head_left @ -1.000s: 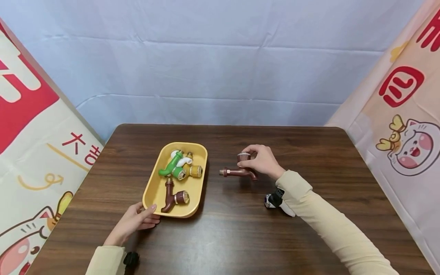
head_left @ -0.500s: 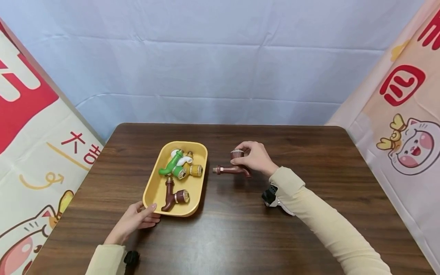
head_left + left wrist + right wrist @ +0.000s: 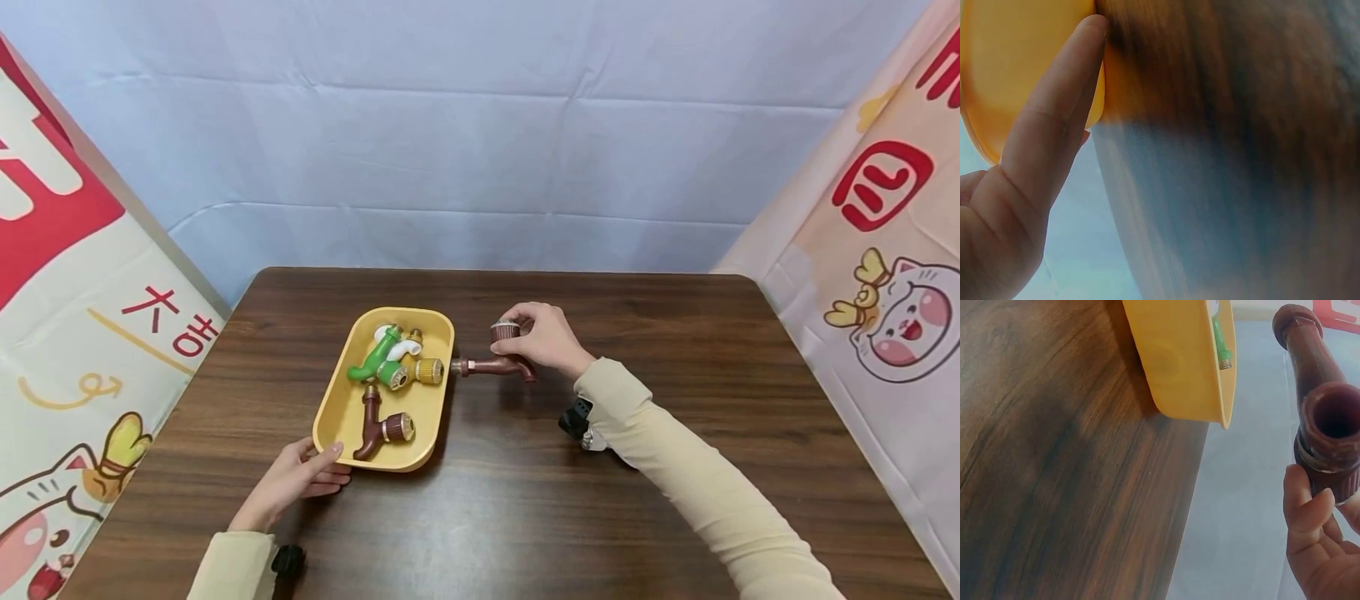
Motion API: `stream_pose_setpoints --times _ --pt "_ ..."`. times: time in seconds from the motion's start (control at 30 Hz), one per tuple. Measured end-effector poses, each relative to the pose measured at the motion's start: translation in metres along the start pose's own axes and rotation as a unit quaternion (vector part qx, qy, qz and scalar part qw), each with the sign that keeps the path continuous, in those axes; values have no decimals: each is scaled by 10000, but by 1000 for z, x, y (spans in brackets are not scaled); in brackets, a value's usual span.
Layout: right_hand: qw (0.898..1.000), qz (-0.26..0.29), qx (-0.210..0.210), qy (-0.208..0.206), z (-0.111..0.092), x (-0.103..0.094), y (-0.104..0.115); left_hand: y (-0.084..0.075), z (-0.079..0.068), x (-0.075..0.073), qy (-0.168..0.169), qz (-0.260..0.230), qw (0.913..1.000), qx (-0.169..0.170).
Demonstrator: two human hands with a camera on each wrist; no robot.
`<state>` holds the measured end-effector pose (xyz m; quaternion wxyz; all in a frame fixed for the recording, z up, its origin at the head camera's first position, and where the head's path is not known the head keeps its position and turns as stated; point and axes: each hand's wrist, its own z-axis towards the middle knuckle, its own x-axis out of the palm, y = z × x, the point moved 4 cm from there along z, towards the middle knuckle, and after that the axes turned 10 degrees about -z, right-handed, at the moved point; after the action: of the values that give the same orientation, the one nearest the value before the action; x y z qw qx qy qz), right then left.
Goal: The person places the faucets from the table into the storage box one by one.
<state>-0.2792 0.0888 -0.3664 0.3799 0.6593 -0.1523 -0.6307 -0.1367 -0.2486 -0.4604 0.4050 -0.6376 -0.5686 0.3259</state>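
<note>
My right hand [image 3: 547, 337] pinches the ribbed knob of a dark brown tap [image 3: 491, 365], which is held above the table with its threaded end pointing left at the tray's right rim. In the right wrist view the brown tap's [image 3: 1313, 362] round spout opening faces the camera. My left hand [image 3: 288, 482] grips the near left corner of a yellow tray [image 3: 326, 408], thumb over the rim and fingers below. Inside the tray lie a green tap [image 3: 372, 360], a white tap [image 3: 407, 348], a yellow tap [image 3: 426, 371] and another brown tap [image 3: 372, 429].
A white and silvery object [image 3: 595, 440] lies on the table, mostly hidden by my right wrist and sleeve. The dark wooden table [image 3: 480, 517] ends at a pale cloth backdrop [image 3: 480, 167]. Printed banners hang at both sides.
My right hand has carried the brown tap leftward, from well right of the tray to its right rim. My left hand and the tray have stayed in place.
</note>
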Motion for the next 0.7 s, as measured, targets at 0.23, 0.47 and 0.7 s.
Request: stream_pose_setpoints --times 0.23,0.47,0.7 --pt "9999 65 -88 73 4 4 5 -1 -1 1 15 8 10000 10" --pt "9999 112 -102 70 8 9 10 -1 -2 1 -7 15 10000 3" --pt "9998 163 -106 76 12 15 16 -3 -3 2 -93 13 10000 -4"
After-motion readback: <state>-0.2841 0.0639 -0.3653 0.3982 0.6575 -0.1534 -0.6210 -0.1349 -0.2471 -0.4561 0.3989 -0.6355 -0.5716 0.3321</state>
